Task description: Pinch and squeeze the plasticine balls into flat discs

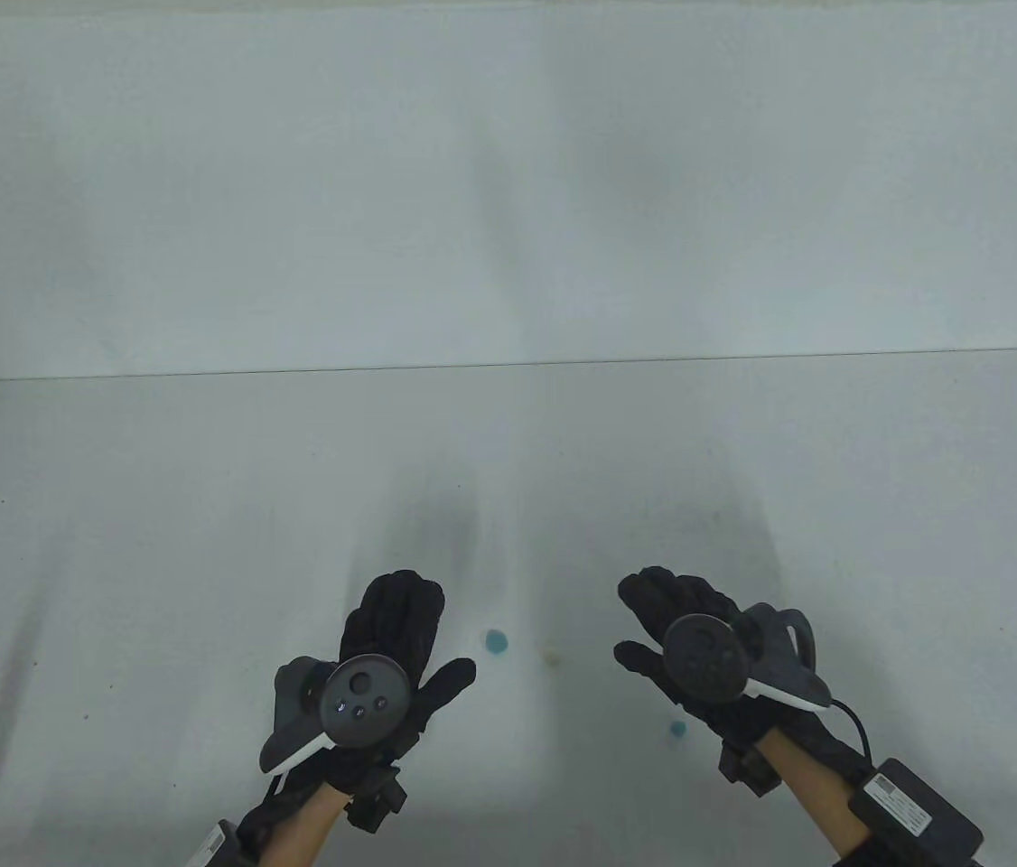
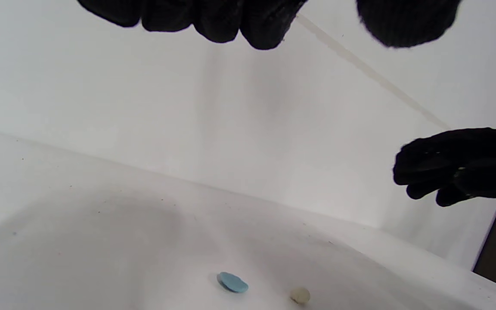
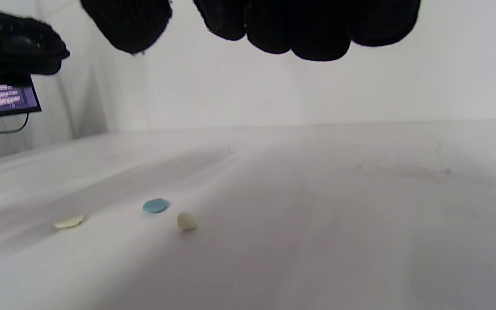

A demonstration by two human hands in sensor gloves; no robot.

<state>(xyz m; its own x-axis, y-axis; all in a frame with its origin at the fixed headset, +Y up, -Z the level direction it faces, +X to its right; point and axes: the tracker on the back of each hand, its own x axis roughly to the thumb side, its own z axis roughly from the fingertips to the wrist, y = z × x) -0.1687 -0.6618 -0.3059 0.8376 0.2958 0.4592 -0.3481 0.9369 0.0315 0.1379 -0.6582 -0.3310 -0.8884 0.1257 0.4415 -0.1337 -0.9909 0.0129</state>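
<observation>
A flattened blue disc [image 1: 497, 641] lies on the white table between my hands, with a small cream ball [image 1: 552, 657] just to its right. Both show in the left wrist view, disc [image 2: 232, 282] and ball [image 2: 300, 295], and in the right wrist view, disc [image 3: 156, 206] and ball [image 3: 186, 221]. A flat cream disc [image 3: 69, 221] lies further left in the right wrist view. A second small blue piece [image 1: 676, 727] lies by my right wrist. My left hand [image 1: 436, 628] and right hand [image 1: 628, 621] hover open and empty on either side of the pieces.
The white table [image 1: 201, 542] ends at a white back wall [image 1: 508, 181]. A monitor [image 3: 2, 99] stands off the table's left side in the right wrist view. My right hand also shows in the left wrist view [image 2: 459, 165].
</observation>
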